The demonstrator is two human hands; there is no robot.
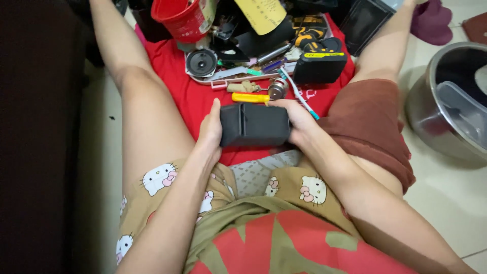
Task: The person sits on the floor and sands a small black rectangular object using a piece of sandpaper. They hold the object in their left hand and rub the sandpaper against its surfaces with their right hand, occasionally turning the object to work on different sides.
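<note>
While gripping the black box (254,125) at both ends, the left hand (210,129) and right hand (299,122) are steadying it.
Opening it likely calls for the yellow screwdriver (250,98) lying just beyond.

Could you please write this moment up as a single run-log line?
left hand: grips left end of black box | right hand: grips right end | box: held level above red cloth | yellow-handled screwdriver: lying just beyond box

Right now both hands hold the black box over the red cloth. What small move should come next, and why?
Probably free the right hand and reach for the yellow screwdriver. The black box looks closed, the left hand already grips its other end, and the tool lies just beyond it.
</note>
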